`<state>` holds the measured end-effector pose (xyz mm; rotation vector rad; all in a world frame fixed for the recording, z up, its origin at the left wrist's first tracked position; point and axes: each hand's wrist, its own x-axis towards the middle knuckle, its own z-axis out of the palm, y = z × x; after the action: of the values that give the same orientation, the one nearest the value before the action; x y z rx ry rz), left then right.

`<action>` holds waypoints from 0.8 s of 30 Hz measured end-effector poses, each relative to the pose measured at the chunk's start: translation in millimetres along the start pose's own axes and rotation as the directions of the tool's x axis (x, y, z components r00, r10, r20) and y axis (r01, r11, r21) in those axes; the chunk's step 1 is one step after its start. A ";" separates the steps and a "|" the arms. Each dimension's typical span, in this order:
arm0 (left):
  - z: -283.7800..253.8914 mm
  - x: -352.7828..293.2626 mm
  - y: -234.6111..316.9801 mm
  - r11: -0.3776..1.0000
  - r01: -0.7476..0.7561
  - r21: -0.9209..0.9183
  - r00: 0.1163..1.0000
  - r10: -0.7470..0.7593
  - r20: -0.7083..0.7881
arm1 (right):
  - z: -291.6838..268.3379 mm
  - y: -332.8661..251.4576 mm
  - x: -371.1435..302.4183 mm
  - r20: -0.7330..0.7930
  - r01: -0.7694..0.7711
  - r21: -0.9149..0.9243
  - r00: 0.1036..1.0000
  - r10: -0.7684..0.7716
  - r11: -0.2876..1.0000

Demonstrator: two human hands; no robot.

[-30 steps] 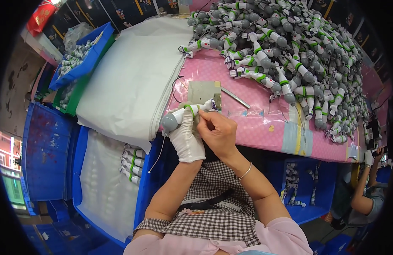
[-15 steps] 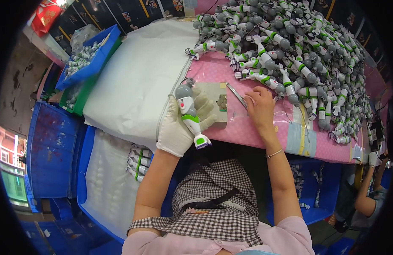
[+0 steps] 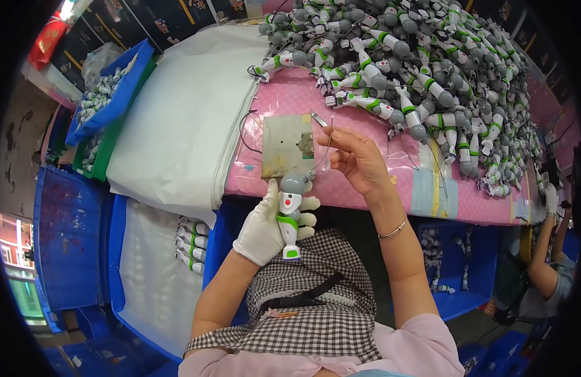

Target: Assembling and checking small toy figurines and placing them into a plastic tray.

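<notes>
Toy arm in left hand (gloved)

Bright, even light; soft glare on the glossy bench, deep shadow beneath. The opening at far left is washed out. Hands look fairly sharp; edges bend toward a black rim.

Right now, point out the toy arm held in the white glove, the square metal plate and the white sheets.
Toy arm (image 3: pixel 290 208), head view: white section below the red dot.
Metal plate (image 3: pixel 288 148), head view: flat face.
White sheets (image 3: pixel 177 119), head view: top surface.
</notes>
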<state>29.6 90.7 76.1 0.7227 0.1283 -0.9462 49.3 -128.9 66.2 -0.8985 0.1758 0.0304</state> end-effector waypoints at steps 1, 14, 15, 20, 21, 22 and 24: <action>-4.4 -1.1 -2.9 1.000 -0.002 -0.003 1.000 0.002 -0.001 | 0.2 0.1 -0.2 0.002 -0.003 -0.002 1.000 0.003 1.000; 3.1 9.5 6.7 0.896 -0.174 0.410 0.972 0.223 -0.077 | -12.9 15.8 33.4 0.221 0.274 -0.839 0.961 -0.165 0.471; 6.2 11.1 8.7 0.895 -0.239 0.377 0.945 0.303 -0.121 | -14.9 15.0 36.8 0.238 0.250 -0.839 0.967 -0.087 0.483; 0.2 17.5 19.3 0.962 -0.162 0.218 0.982 0.179 -0.062 | -22.4 4.4 49.8 0.234 0.055 -0.705 0.959 0.158 0.707; 0.2 19.0 19.9 0.963 -0.161 0.214 0.982 0.179 -0.064 | -21.9 0.2 50.9 0.219 -0.054 -0.693 0.934 0.282 0.719; 1.1 20.6 20.5 0.959 -0.177 0.221 0.977 0.198 -0.076 | -20.2 -2.1 51.5 0.219 -0.057 -0.694 0.933 0.286 0.718; 0.2 24.4 19.6 0.956 -0.191 0.225 0.972 0.215 -0.089 | -17.8 -5.9 51.8 0.178 -0.090 -0.725 0.933 0.312 0.682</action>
<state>59.3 80.9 76.5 0.9713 0.0496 -0.7279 98.4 -148.9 51.3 -1.6413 -0.0249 0.4721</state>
